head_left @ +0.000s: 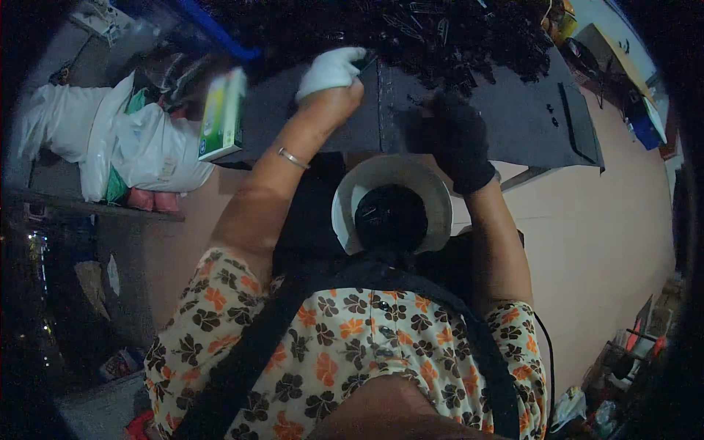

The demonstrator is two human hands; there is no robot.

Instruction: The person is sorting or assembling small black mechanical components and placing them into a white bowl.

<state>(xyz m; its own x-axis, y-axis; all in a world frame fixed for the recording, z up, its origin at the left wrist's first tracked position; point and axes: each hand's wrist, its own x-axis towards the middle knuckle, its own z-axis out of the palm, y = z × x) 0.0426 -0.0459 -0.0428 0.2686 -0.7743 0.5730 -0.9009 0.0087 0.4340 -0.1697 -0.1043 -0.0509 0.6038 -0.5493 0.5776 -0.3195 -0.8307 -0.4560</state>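
Observation:
My left hand (334, 72), in a white glove, is over the dark table (275, 106) near the front of a heap of small black parts (455, 48). Its thumb and fingers are closed on a small dark piece (369, 63), too dim to name exactly. Over the same table, to the right, is my right hand (458, 139) in a black glove. Its fingers blur into the dark surface, so I cannot see whether it holds anything. Below the table edge, close to my body, a white bucket (441, 209) has black parts (392, 220) inside.
A green and white box (222, 117) stands at the table's left edge. Stuffed white plastic bags (158, 147) lie on a shelf farther left. A blue bar (220, 29) slants across the far left. At the lower right is a rack (623, 359) with assorted items.

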